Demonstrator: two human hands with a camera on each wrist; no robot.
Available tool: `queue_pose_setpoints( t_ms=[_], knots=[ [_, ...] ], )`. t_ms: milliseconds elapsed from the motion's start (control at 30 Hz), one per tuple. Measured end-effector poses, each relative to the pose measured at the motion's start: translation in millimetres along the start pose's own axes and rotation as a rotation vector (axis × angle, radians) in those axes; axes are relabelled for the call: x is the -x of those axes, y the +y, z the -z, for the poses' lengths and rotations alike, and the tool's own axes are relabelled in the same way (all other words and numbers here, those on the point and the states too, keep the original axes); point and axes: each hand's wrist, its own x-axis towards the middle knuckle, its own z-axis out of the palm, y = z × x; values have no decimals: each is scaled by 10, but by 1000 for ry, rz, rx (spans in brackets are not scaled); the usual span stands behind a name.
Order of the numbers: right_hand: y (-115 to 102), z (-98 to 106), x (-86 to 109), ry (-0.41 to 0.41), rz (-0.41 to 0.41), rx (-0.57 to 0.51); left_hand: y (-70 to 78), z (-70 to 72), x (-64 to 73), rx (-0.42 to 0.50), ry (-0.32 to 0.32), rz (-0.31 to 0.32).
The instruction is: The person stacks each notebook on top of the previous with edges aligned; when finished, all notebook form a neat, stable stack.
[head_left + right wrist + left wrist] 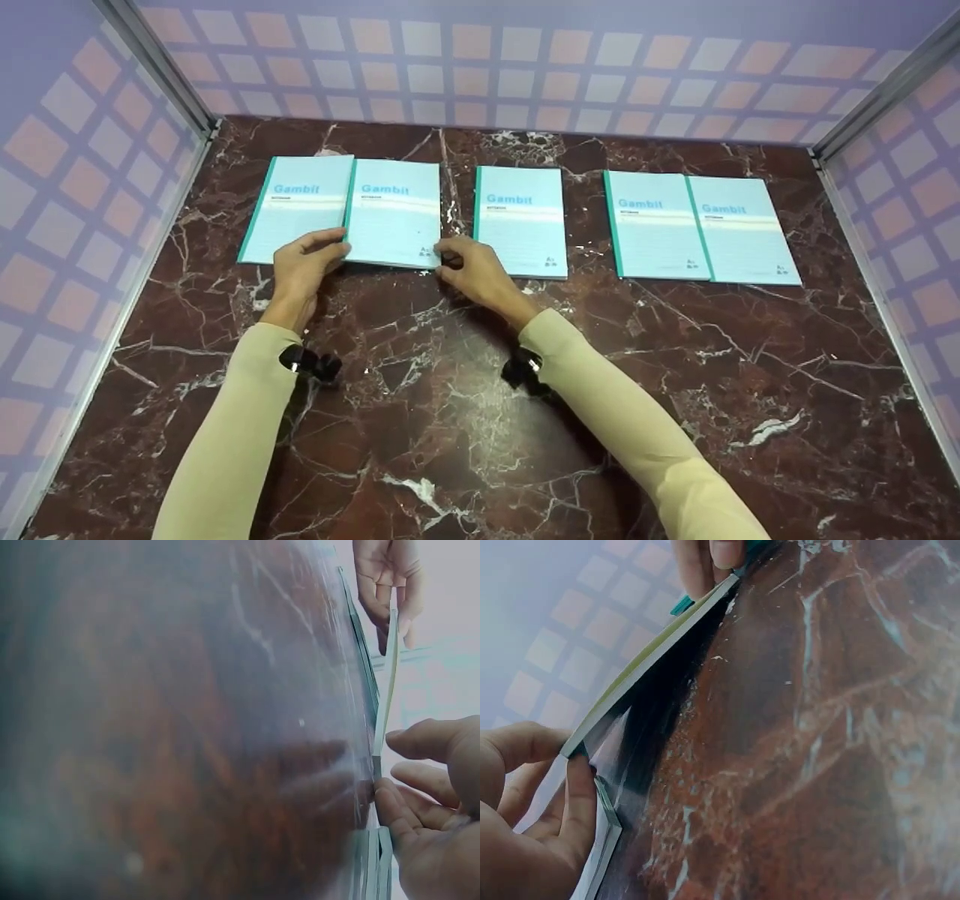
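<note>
Both hands hold one pale blue notebook point(394, 214) with a green spine, second from the left in the head view, its cover reading "Gambit". My left hand point(304, 259) pinches its lower left corner between thumb and fingers, raised above the tabletop in the left wrist view. At the lower right corner, my right hand point(474, 268) has its thumb and fingers around the edge. The held notebook point(388, 682) slants between the two hands in the right wrist view. Its left side overlaps a matching notebook point(300, 214) on the far left.
One more notebook point(521, 225) lies just right of my right hand. Two others, a notebook point(656, 225) and a notebook point(746, 232), lie side by side farther right. Everything rests on a dark red marbled table point(420, 420), bounded by checked panels point(525, 67) behind and at both sides.
</note>
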Motion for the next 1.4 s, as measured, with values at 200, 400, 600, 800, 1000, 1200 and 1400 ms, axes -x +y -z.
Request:
queue_pose_setpoints(
  t_ms=[200, 400, 600, 800, 1000, 1200, 1400],
  knots=[
    [-5, 3, 2, -2, -13, -29, -3, -10, 9, 30, -36, -22],
    [0, 29, 13, 31, -79, -138, 7, 9, 10, 120, -85, -9],
    [24, 69, 7, 106, -142, -273, 37, 16, 14, 283, -113, 35],
    [15, 101, -6, 112, -155, -439, 56, 9, 10, 359, -107, 20],
    [30, 112, -24, 120, -210, -643, 52, 24, 20, 392, -118, -2],
    [44, 128, 3, 119, -221, -753, 48, 24, 63, 341, -149, -43],
    [40, 158, 92, 165, -152, -590, 39, 2, 120, 208, -195, -122]
  ],
)
